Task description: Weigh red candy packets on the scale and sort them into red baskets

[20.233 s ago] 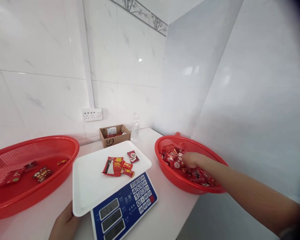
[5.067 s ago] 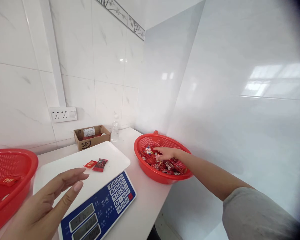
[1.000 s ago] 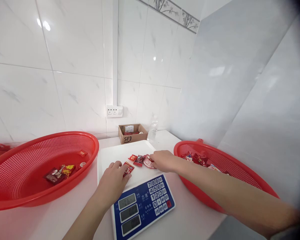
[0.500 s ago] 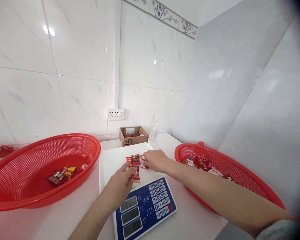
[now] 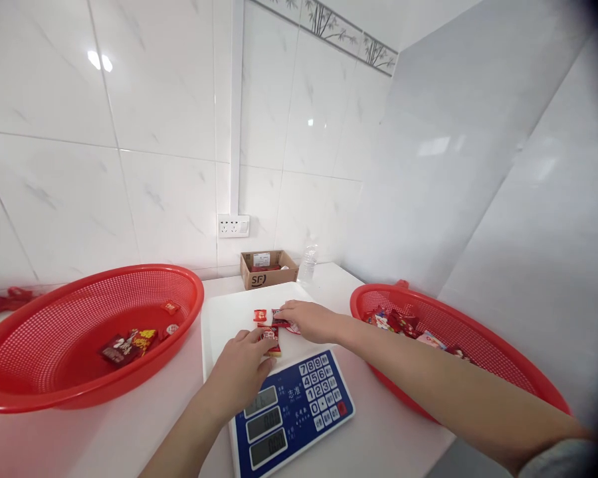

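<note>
My left hand [image 5: 246, 365] is closed on a red snack packet [image 5: 274, 344] with a yellowish lower edge, on the white weighing pan [image 5: 219, 325] of a digital scale. Just beyond it, the fingers of my right hand [image 5: 306, 320] are closed over a dark red snack packet [image 5: 278, 318]. Part of another red-and-white packet shows under that hand, mostly hidden. A small red-orange packet [image 5: 260, 315] lies by itself on the pan, touched by neither hand. The scale's blue panel [image 5: 292, 415] has number keys and three displays, the top one partly covered by my left hand.
At the left stands a red mesh basket [image 5: 129, 392] with several packets inside. Another red basket [image 5: 523, 358] at the right holds more packets, below my right forearm. A cardboard box [image 5: 274, 277] and a clear plastic bottle [image 5: 309, 259] stand behind the scale by the tiled wall.
My left hand has moved onto the lower red packet. My right fingers have shifted left over the dark packet, which now lies apart from the small red-orange one. The view has shifted slightly.
</note>
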`<state>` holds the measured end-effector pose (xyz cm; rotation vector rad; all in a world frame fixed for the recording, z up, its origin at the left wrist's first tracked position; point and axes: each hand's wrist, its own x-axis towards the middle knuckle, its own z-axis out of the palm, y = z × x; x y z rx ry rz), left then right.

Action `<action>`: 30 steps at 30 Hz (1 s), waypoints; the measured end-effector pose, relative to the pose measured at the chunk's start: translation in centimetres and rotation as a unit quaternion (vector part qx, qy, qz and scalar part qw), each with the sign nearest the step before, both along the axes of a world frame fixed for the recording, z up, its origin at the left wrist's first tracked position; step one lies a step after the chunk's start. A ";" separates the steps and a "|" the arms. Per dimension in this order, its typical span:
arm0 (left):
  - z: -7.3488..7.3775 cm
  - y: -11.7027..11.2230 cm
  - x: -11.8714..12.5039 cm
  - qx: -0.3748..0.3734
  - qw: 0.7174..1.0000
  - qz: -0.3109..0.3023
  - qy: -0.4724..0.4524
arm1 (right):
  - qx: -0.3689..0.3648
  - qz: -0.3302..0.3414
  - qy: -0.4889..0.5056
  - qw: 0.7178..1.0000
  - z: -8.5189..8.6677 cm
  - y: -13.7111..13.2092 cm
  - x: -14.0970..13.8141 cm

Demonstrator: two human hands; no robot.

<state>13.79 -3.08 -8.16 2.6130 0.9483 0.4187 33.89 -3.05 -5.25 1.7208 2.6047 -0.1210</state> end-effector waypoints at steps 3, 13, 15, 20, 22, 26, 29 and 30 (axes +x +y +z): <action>0.1 -0.1 0.1 0.003 1.000 0.012 0.011 | 0.003 -0.010 0.014 1.000 -0.2 -0.1 0.9; -0.4 -0.1 0.4 0.044 0.998 0.048 0.006 | 0.004 0.001 0.098 0.995 -0.5 -1.8 0.4; -0.6 0.0 0.4 0.041 0.998 0.048 0.010 | 0.011 -0.041 0.087 0.995 0.2 -2.4 0.3; -0.7 0.1 0.5 0.040 0.998 0.048 0.020 | -0.038 -0.122 -0.006 0.992 0.8 -2.7 1.0; -0.6 0.0 0.5 0.039 0.998 0.049 0.021 | -0.031 -0.126 -0.003 0.992 0.4 -2.1 1.3; -0.4 -0.2 0.4 0.041 0.998 0.042 0.014 | 0.001 -0.079 0.052 0.995 -1.0 -0.4 1.2; -0.3 -0.2 0.3 0.046 0.998 0.041 0.011 | 0.018 -0.039 0.110 0.993 -1.6 0.3 0.9; -0.4 -0.2 0.3 0.049 0.998 0.040 0.012 | 0.022 -0.034 0.122 0.992 -1.6 0.4 0.8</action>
